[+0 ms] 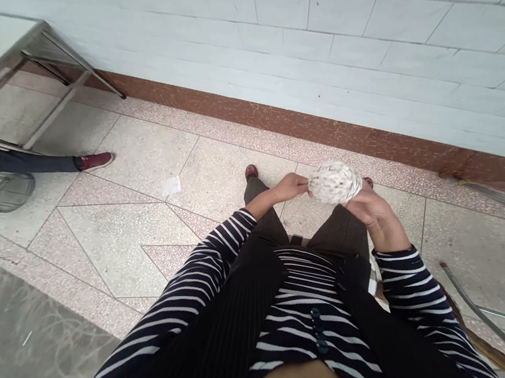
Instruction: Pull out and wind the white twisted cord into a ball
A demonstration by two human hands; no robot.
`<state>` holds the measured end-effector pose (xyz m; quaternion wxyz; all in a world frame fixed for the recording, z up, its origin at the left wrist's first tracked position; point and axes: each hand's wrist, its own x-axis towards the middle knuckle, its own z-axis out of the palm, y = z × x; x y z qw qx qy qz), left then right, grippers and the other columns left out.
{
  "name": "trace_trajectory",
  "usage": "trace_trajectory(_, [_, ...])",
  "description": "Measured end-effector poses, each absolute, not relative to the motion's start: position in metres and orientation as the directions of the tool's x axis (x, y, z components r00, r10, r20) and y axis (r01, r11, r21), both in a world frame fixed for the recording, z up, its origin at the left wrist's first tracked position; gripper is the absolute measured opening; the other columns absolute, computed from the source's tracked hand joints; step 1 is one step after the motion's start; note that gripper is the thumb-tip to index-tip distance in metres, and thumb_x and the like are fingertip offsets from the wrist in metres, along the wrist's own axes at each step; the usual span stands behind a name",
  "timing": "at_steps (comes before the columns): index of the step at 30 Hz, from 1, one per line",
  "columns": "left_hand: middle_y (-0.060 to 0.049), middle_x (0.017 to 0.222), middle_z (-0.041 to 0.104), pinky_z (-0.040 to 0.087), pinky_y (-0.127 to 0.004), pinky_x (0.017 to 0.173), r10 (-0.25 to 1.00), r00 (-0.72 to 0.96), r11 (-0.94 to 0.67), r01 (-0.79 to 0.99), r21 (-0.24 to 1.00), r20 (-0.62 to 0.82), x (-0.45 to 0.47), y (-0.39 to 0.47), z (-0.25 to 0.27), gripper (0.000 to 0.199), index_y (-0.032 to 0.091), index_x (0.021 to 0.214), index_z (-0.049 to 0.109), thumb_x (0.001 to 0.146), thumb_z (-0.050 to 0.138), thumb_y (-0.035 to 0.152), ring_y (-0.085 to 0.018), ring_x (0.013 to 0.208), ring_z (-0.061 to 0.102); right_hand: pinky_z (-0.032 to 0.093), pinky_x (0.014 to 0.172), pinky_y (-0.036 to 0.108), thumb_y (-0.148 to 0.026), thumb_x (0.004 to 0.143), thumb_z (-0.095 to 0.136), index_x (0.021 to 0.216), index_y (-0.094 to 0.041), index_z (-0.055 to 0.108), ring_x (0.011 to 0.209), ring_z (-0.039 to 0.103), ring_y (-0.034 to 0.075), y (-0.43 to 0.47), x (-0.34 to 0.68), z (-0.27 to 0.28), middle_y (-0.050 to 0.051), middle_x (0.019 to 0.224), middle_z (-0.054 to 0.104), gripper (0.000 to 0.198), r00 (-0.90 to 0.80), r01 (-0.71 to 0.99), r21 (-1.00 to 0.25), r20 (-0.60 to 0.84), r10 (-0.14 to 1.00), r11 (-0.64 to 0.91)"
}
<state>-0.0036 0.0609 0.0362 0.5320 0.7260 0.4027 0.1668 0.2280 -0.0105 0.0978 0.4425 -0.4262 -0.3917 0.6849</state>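
A rounded white piece with dark flecks point(336, 183), knitted or woven in look, is held up in front of my body, above my knees. I cannot tell exactly what kind of thing it is. My left hand point(290, 187) pinches its left edge between thumb and fingers. On the other side, my right hand point(375, 215) grips the right edge, with the fingertips partly hidden behind the piece. Both arms are in navy and white striped sleeves.
A metal-framed table point(43, 28) stands at the left by the tiled wall point(337, 17). Near it are another person's leg with a red shoe point(96, 161) and a wire stool or basket point(12, 192). White paper point(172, 186) lies on the floor. Metal legs point(478, 308) stand at right.
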Motion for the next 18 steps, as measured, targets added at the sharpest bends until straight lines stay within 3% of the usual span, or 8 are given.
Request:
trace_trajectory(3, [-0.002, 0.073, 0.072, 0.043, -0.025, 0.073, 0.624, 0.745, -0.078, 0.358, 0.930, -0.235, 0.000, 0.035, 0.032, 0.034, 0.015, 0.072, 0.076, 0.095, 0.065, 0.037, -0.013, 0.072, 0.060, 0.062, 0.089, 0.050, -0.043, 0.061, 0.090, 0.125, -0.028, 0.059, 0.108, 0.069, 0.035, 0.014, 0.241, 0.096, 0.008, 0.112, 0.070, 0.072, 0.041, 0.023, -0.980, -0.199, 0.979, -0.200])
trace_trajectory(6, [-0.001, 0.070, 0.071, 0.040, -0.025, 0.069, 0.547, 0.795, -0.082, 0.365, 0.928, -0.264, -0.004, 0.022, 0.045, 0.037, 0.016, 0.070, 0.074, 0.095, 0.066, 0.042, -0.012, 0.066, 0.055, 0.056, 0.099, 0.057, -0.040, 0.054, 0.095, 0.121, -0.025, 0.055, 0.106, 0.064, 0.036, 0.029, 0.252, 0.078, 0.010, 0.111, 0.065, 0.079, 0.288, 0.430, -0.882, -0.069, 0.955, -0.194])
trace_trajectory(9, [-0.001, 0.071, 0.071, 0.040, -0.026, 0.070, 0.616, 0.755, -0.128, 0.376, 0.918, -0.224, -0.010, 0.031, 0.064, 0.036, 0.017, 0.073, 0.075, 0.096, 0.066, 0.043, -0.013, 0.067, 0.057, 0.054, 0.102, 0.058, -0.031, 0.048, 0.091, 0.114, -0.024, 0.056, 0.101, 0.062, 0.035, 0.020, 0.249, 0.055, 0.007, 0.104, 0.063, 0.074, 0.268, 0.572, -0.773, -0.139, 0.953, -0.274])
trace_trajectory(11, [-0.001, 0.075, 0.074, 0.043, -0.028, 0.075, 0.701, 0.696, -0.189, 0.392, 0.900, -0.156, -0.012, 0.046, 0.074, 0.032, 0.017, 0.076, 0.076, 0.096, 0.065, 0.039, -0.014, 0.073, 0.062, 0.056, 0.096, 0.051, -0.027, 0.048, 0.085, 0.110, -0.025, 0.059, 0.092, 0.063, 0.031, 0.003, 0.237, 0.044, 0.001, 0.091, 0.061, 0.067, 0.074, 0.476, -0.821, -0.320, 0.945, -0.315])
trace_trajectory(13, [-0.002, 0.081, 0.077, 0.045, -0.029, 0.082, 0.744, 0.661, -0.257, 0.413, 0.874, -0.093, -0.012, 0.063, 0.079, 0.027, 0.018, 0.078, 0.077, 0.095, 0.066, 0.035, -0.016, 0.080, 0.066, 0.056, 0.092, 0.044, -0.026, 0.050, 0.082, 0.108, -0.025, 0.063, 0.093, 0.064, 0.028, -0.016, 0.225, 0.042, 0.001, 0.091, 0.065, 0.061, -0.179, 0.253, -0.886, -0.438, 0.881, -0.389])
trace_trajectory(15, [-0.002, 0.086, 0.079, 0.046, -0.029, 0.087, 0.751, 0.658, -0.297, 0.409, 0.863, -0.053, -0.010, 0.075, 0.077, 0.025, 0.018, 0.078, 0.077, 0.095, 0.066, 0.032, -0.017, 0.086, 0.068, 0.057, 0.092, 0.039, -0.025, 0.051, 0.082, 0.107, -0.025, 0.066, 0.102, 0.067, 0.028, -0.030, 0.216, 0.048, 0.003, 0.102, 0.071, 0.059, -0.326, 0.002, -0.885, -0.441, 0.836, -0.466])
trace_trajectory(18, [-0.002, 0.087, 0.078, 0.046, -0.028, 0.088, 0.776, 0.628, -0.243, 0.366, 0.899, -0.046, -0.006, 0.078, 0.063, 0.026, 0.017, 0.079, 0.076, 0.097, 0.063, 0.031, -0.018, 0.089, 0.069, 0.059, 0.099, 0.040, -0.022, 0.050, 0.084, 0.109, -0.026, 0.068, 0.117, 0.069, 0.030, -0.034, 0.217, 0.071, 0.005, 0.117, 0.075, 0.062, -0.317, -0.245, -0.865, -0.356, 0.879, -0.438])
